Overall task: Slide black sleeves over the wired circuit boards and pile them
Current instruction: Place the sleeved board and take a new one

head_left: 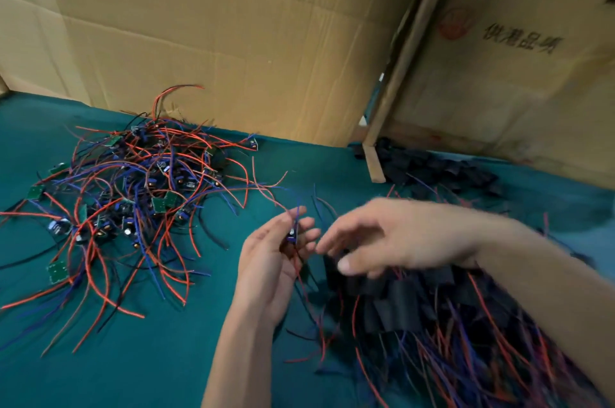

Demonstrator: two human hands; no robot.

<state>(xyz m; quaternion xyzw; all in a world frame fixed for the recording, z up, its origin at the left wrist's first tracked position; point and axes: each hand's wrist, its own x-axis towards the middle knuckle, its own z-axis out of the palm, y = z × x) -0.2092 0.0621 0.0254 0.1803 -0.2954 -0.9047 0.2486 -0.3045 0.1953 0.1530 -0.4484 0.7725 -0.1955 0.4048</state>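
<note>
A wired board (293, 234) is held upright in the left hand (269, 261), the grip closed lightly on it with fingers and thumb curled round its edges, so that its red and blue leads trail up and down clear of the palm; this hold appears chosen to leave one end of the board free for a sleeve. The right hand (382, 241) is seen blurred, just beside the left, its fingers loosely spread; nothing can be made out in its grip, and whether a sleeve is pinched there cannot be told. It hovers over the sleeved pile (432, 304), a heap of black sleeves with red and blue leads projecting, kept at the near right of the green counter (166, 367) where finished pieces can be dropped with little reach. The bare boards (133, 194) are heaped at the left, well apart from the finished pile, their small green boards and tangled leads exposed, so that done and undone work is not mixed. A stock of empty sleeves (439, 168) is seen at the far right, against a cardboard wall (233, 41) and beside a wooden strip (374, 164). The step in hand is judged to be the fetching or fitting of a sleeve for the held board; much of the bare heap is not yet done.
</note>
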